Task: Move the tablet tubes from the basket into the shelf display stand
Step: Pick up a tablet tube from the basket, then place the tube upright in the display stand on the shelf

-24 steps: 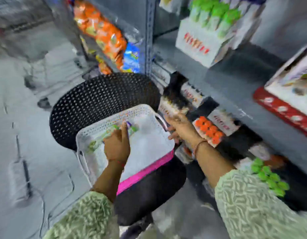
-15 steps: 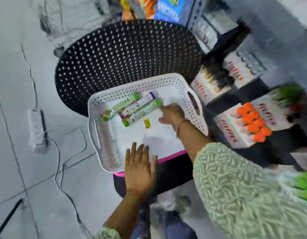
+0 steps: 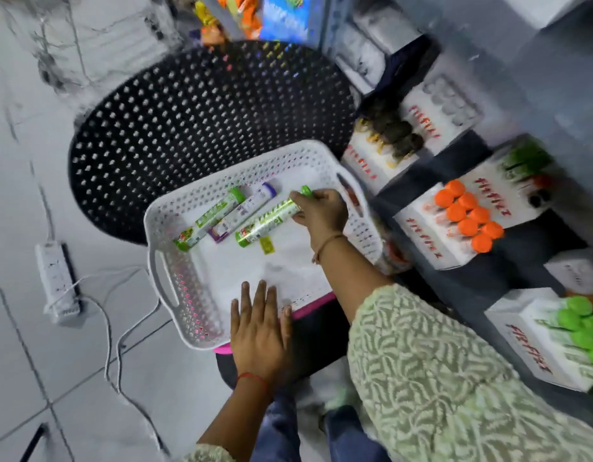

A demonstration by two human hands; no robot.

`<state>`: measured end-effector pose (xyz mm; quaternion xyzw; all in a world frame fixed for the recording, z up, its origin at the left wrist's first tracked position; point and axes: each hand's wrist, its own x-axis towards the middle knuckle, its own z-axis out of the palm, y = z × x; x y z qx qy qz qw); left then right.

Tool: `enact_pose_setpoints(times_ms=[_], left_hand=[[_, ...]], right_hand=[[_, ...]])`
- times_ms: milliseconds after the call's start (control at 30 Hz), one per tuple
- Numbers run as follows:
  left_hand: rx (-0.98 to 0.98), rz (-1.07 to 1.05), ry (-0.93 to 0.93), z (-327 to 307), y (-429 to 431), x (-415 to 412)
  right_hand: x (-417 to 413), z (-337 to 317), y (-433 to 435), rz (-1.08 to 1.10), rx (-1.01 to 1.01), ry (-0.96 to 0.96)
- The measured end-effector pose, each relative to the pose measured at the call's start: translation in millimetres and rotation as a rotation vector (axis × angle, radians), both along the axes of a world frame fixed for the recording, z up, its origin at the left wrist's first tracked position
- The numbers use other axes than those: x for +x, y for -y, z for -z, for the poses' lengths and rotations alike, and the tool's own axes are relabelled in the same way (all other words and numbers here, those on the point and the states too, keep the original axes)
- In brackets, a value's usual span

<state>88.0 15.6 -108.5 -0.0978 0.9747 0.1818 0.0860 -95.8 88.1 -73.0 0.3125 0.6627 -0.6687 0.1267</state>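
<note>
Reaching into the basket for a green-capped tablet tube.

From the head view: the white basket (image 3: 161,265) sits on a black perforated seat (image 3: 195,128), and three tubes lie side by side toward its far end. The right hand (image 3: 322,213) has its fingers closed round the cap end of the nearest tube (image 3: 266,225) — it looks just gripped, not yet lifted. The left hand (image 3: 260,331) lies flat and open on the basket's near rim, holding nothing. The tube looks light, rigid and glossy, probably a little slippery — a pinch round the barrel below the cap should serve. The green-capped display stand (image 3: 535,341) waits right of the basket.
</note>
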Motion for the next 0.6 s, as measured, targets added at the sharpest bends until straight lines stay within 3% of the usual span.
enact_pose_setpoints(times_ms=[133,233,467,600], left_hand=[[0.036,0.034,0.011,-8.2,-5.9,-7.3],[0.093,0.114,-0.111,-28.6,-45.3,-30.8],[0.314,0.540,-0.485,-140.0,-232.9,-79.4],[0.403,0.749,-0.561,-175.0,-316.2,-62.1]], right_hand=[[24.6,-65.2,-76.6,0.161,0.035,-0.162],[52.9,-118.3,-142.7,0.295,0.180,-0.256],[137.7,-244.4,-294.4,0.675,0.415,-0.542],[179.7,-288.7,-360.8,0.803,0.574,-0.594]])
